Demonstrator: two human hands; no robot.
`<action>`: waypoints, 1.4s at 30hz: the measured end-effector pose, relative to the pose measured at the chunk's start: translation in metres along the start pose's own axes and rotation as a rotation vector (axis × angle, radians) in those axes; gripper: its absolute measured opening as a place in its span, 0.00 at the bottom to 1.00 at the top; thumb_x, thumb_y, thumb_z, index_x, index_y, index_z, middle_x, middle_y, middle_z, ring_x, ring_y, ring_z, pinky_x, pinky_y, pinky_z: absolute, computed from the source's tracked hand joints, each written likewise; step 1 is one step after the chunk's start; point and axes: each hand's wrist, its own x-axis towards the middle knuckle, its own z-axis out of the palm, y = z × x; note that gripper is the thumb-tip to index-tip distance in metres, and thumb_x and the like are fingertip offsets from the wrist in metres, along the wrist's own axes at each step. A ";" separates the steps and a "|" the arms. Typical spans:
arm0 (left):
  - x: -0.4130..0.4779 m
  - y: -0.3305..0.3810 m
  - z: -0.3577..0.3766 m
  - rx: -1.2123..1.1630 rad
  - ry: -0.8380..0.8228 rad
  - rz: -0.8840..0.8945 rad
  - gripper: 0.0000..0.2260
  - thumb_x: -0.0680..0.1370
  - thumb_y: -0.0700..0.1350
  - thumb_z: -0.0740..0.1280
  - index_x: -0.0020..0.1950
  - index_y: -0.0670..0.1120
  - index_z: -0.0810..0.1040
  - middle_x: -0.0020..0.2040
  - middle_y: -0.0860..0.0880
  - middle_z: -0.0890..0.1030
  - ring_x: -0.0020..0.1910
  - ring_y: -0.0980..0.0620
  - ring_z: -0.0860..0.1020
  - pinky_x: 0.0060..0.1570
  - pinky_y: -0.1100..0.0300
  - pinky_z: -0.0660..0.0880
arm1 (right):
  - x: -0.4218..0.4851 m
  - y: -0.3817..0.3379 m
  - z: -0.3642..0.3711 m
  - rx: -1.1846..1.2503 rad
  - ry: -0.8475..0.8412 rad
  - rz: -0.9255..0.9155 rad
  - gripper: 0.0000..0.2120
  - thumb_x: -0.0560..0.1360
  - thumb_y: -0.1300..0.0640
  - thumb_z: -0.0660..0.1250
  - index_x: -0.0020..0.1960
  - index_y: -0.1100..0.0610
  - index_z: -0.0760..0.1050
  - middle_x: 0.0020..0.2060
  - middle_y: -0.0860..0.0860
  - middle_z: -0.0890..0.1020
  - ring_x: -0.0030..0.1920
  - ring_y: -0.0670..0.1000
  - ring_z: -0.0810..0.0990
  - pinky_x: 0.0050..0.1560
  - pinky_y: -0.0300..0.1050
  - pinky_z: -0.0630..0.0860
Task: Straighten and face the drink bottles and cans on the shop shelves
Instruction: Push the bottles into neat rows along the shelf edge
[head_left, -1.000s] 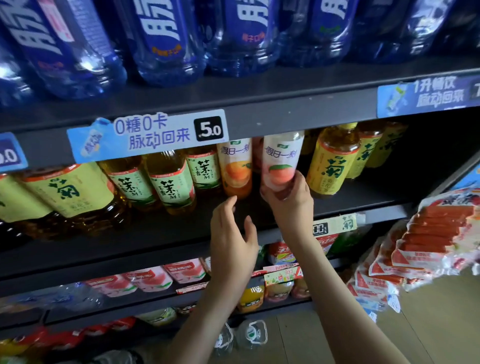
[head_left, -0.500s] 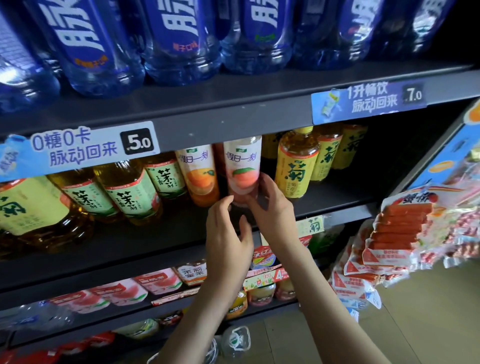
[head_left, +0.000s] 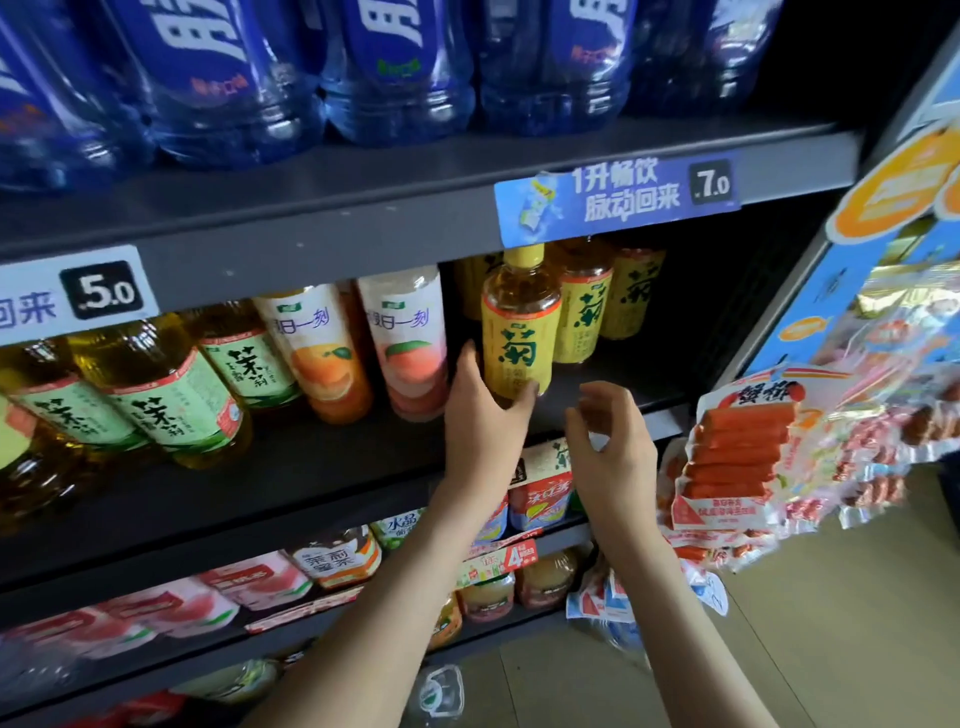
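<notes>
On the middle shelf (head_left: 291, 483) stands a yellow-labelled tea bottle (head_left: 519, 332). My left hand (head_left: 483, 415) grips its base, fingers on the left side and thumb on the right. My right hand (head_left: 610, 441) hovers just to the right, apart from the bottle, fingers loosely curled and holding nothing. Left of the yellow bottle stand a peach drink bottle (head_left: 410, 343) and an orange drink bottle (head_left: 322, 358), labels facing out. Further left are green-labelled tea bottles (head_left: 166, 400). Two more yellow-labelled bottles (head_left: 584, 312) stand behind on the right.
Large blue bottles (head_left: 395, 73) fill the upper shelf, with price tags (head_left: 618, 197) on its edge. Packs of sausages (head_left: 737, 457) hang at the right, close to my right hand. The lower shelves hold smaller drinks (head_left: 337, 561). Tan floor shows at the bottom right.
My right hand let go of the peach bottle and moved right. My left hand went from hovering open to gripping the yellow tea bottle. The view shifted right.
</notes>
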 end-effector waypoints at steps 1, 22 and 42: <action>0.005 0.000 0.004 -0.021 -0.021 -0.026 0.34 0.72 0.45 0.74 0.74 0.44 0.62 0.64 0.48 0.75 0.62 0.53 0.74 0.57 0.67 0.71 | 0.002 0.002 -0.003 -0.005 -0.007 0.006 0.11 0.77 0.61 0.65 0.59 0.57 0.73 0.50 0.48 0.78 0.50 0.44 0.76 0.46 0.24 0.66; -0.051 0.020 0.024 0.085 0.088 -0.085 0.26 0.74 0.41 0.71 0.68 0.37 0.66 0.63 0.42 0.70 0.62 0.49 0.70 0.59 0.71 0.62 | -0.023 0.012 -0.034 -0.084 -0.102 0.089 0.10 0.76 0.64 0.64 0.57 0.61 0.73 0.48 0.50 0.77 0.49 0.48 0.74 0.47 0.32 0.65; -0.181 -0.022 -0.239 0.208 -0.004 -0.619 0.11 0.79 0.45 0.65 0.58 0.41 0.74 0.52 0.43 0.81 0.53 0.43 0.79 0.40 0.62 0.65 | -0.197 -0.129 0.051 -0.162 -0.733 0.187 0.10 0.75 0.62 0.66 0.55 0.62 0.75 0.45 0.55 0.80 0.48 0.56 0.78 0.42 0.39 0.66</action>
